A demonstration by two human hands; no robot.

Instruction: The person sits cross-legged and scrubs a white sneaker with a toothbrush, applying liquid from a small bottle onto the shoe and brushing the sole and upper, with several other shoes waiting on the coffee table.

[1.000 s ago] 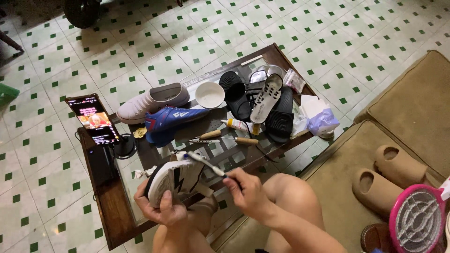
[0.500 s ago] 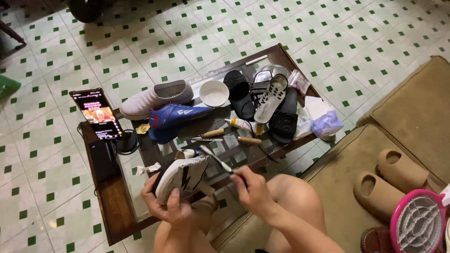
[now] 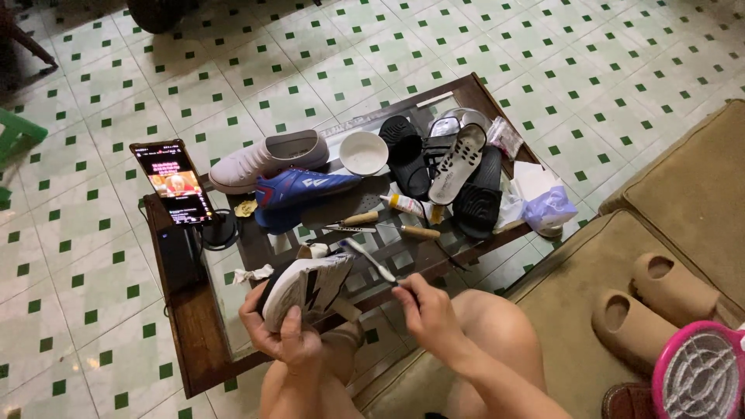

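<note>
Your left hand (image 3: pixel 283 341) grips a white sneaker (image 3: pixel 306 285) sole-up, just over the near edge of the glass-topped coffee table (image 3: pixel 198 341). Your right hand (image 3: pixel 428 310) pinches a toothbrush (image 3: pixel 369 259), its head at the sneaker's sole. Farther on the table lie a blue football boot (image 3: pixel 299 192), a white bowl (image 3: pixel 363 152), black slides (image 3: pixel 407 159) and a phone (image 3: pixel 173 182) at the left end.

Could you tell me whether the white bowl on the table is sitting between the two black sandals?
No, the white bowl sits between the white shoe and the black sandals.
</note>
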